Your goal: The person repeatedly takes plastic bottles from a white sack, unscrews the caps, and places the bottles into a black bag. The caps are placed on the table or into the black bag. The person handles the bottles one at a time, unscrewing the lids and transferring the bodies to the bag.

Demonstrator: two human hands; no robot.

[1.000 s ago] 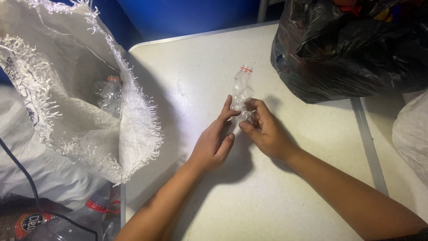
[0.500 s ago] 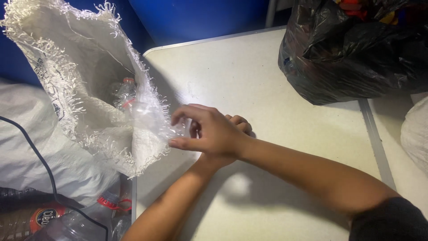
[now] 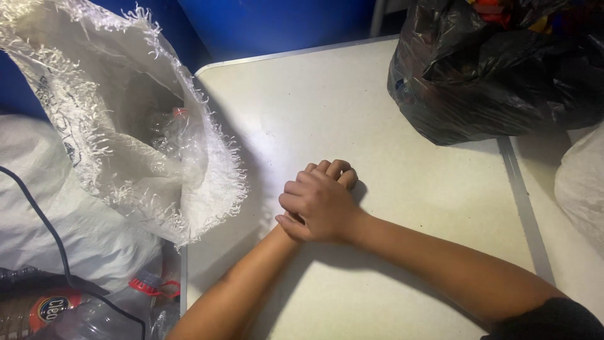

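**A:** So what are we looking at container-wise? On the left there's the frayed white woven plastic sack (image 3: 126, 132), mouth gaping open beside the table edge. Inside it we can make out crumpled clear plastic bottles (image 3: 173, 135), one with a red cap ring near the top.

**B:** Yep, and top right on the pale off-white table (image 3: 409, 189) sits the glossy black plastic rubbish bag (image 3: 503, 69), bulging, with bits of red and yellow stuff showing at its open top. We can't tell what those bits are.

**A:** Hands? Our right hand (image 3: 321, 204) lies on top of our left hand (image 3: 330, 171), both resting on the table just beside the sack's lower lip. Right fingers are curled loosely over the left, holding no object. The left is mostly covered; only its bent fingertips poke out, so we can't tell whether it grips anything.

**B:** Labels: bottom left, off the table, there's a clear bottle with a red cap (image 3: 135, 296), and next to it a dark bottle with a round red-and-blue label (image 3: 50, 308). A black cable (image 3: 44, 220) runs over the white cloth there. Another pale sack (image 3: 582, 182) sits at the far right edge.
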